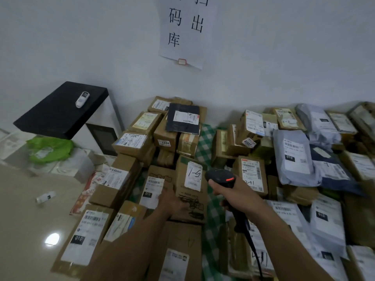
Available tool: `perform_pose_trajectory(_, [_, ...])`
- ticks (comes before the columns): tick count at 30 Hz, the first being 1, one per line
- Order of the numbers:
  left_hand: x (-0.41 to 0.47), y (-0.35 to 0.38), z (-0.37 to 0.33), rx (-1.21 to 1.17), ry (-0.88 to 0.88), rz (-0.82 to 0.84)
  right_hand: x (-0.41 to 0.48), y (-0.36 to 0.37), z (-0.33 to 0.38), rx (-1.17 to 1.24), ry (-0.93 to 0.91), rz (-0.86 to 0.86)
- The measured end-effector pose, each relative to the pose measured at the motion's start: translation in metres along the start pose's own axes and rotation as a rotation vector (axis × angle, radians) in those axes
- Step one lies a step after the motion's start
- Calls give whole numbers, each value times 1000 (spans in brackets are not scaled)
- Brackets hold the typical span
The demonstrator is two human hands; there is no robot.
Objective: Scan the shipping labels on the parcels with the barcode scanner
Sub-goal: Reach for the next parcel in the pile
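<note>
A black barcode scanner (221, 177) with a red light and a trailing cable is gripped in my right hand (235, 194), its head over the parcels in the middle. Just left of the scanner lies a brown cardboard box (190, 199) whose white label (193, 176) is handwritten "1-5". My left hand (172, 201) rests on the near left corner of that box, fingers curled over its edge beside another box's "010" label (152, 191). Many more labelled cartons and grey mailer bags (294, 159) are piled around.
The parcels lie on a green checked cloth (205, 142) against a white wall with a paper sign (186, 29). At the left stands a white machine with a black lid (60, 110), a green bag (48, 149) beside it, and a small white bottle (45, 196) on the tan floor.
</note>
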State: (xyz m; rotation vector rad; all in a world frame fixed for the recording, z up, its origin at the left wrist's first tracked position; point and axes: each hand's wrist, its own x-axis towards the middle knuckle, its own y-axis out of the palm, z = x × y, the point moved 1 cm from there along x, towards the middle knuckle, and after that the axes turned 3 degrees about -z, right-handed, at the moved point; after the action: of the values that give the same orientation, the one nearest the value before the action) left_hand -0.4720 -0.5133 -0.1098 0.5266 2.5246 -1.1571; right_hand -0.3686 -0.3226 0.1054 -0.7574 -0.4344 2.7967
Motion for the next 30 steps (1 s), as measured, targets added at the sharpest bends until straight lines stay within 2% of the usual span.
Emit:
perform_pose_trajectory(5, [-7, 7, -21, 51, 82, -42, 6, -9, -7, 12, 36, -25])
perform_pose_trajectory(10, [-18, 24, -34, 27, 84, 95, 8, -12, -17, 34, 63, -24])
perform_pose_trajectory(15, [24, 74, 12, -142, -102, 126, 6, -16, -23, 51, 80, -22])
perform_pose_trajectory(18, [2, 54, -15, -399, -219, 138, 2, -20, -27, 50, 85, -33])
perform_pose_trajectory(20, [-7, 51, -25, -547, -296, 218, 1, -23, -31, 47, 91, -44])
perform_pose_trajectory(23, [-17, 51, -38, -611, -310, 270, -1, -25, -32, 59, 87, -46])
perform_pose_trajectory(28, [-21, 50, -48, -732, -317, 191, -5, -30, -33, 75, 89, -57])
perform_pose_trajectory(30, [-26, 46, -52, -743, -266, 152, -8, -32, -35, 82, 88, -59])
